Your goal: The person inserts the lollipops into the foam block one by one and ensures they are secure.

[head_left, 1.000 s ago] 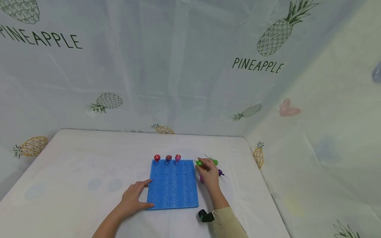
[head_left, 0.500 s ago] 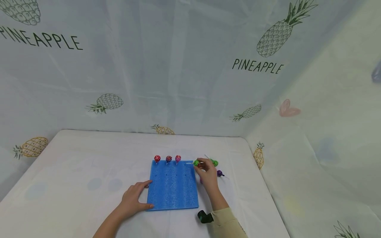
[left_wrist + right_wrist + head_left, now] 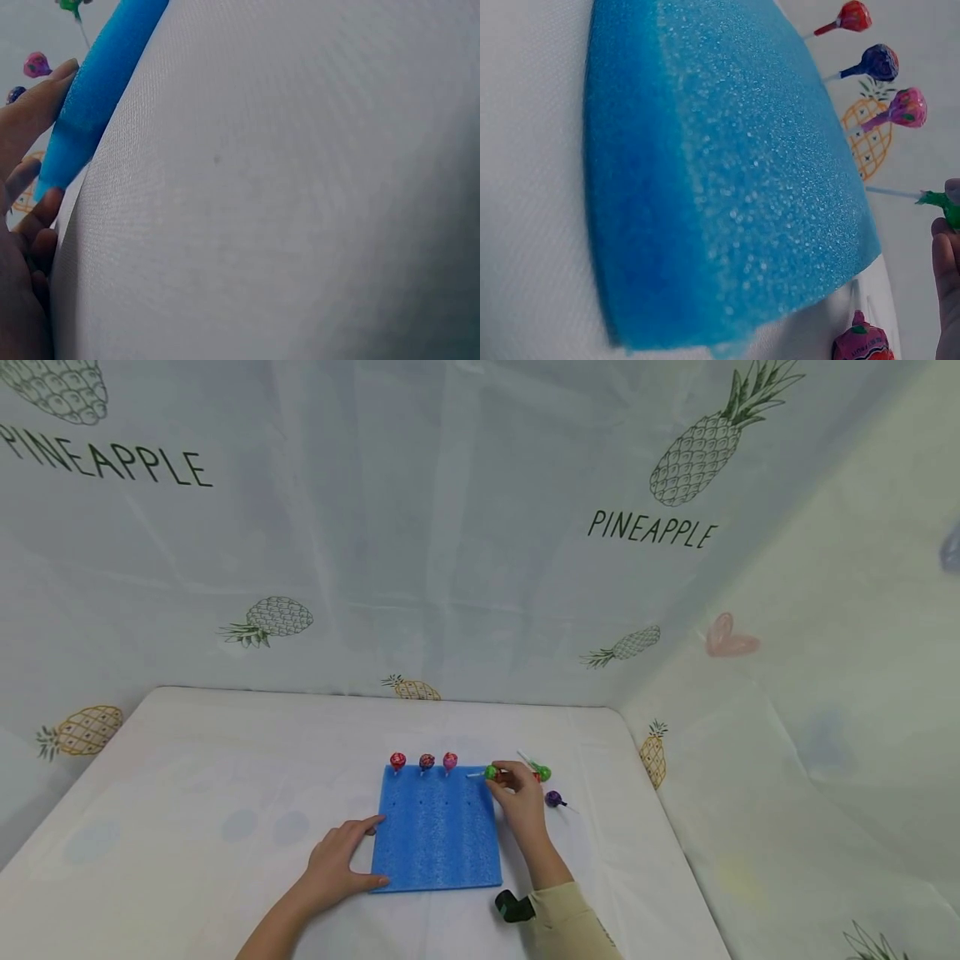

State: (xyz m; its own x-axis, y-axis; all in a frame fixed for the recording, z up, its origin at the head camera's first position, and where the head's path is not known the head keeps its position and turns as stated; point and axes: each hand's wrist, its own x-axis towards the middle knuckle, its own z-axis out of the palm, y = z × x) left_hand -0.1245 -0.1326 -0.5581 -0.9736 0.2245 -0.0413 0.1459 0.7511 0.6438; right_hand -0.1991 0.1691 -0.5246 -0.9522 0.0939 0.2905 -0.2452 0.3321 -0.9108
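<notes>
Blue foam makes up the square block (image 3: 437, 827) lying flat on the white-covered bench (image 3: 187, 793) in front of me. My left hand (image 3: 339, 858) rests on the cloth against the block's left edge, fingers stretched out and relaxed, thumb at its near corner and a fingertip touching its side. My right hand (image 3: 517, 797) is at the block's far right corner, fingers and thumb pinching a green lollipop (image 3: 491, 772) by its wrapped head, its white stick pointing left over the foam. Three lollipops stand planted in a row along the far edge: a red one (image 3: 397, 761), a dark purple one (image 3: 426, 762) and a pink one (image 3: 449, 761). On the cloth to the right of my right hand lie another green lollipop (image 3: 543, 772) and a purple lollipop (image 3: 553, 798); the right wrist view shows a pink lollipop (image 3: 861, 343) lying just beside the block.
</notes>
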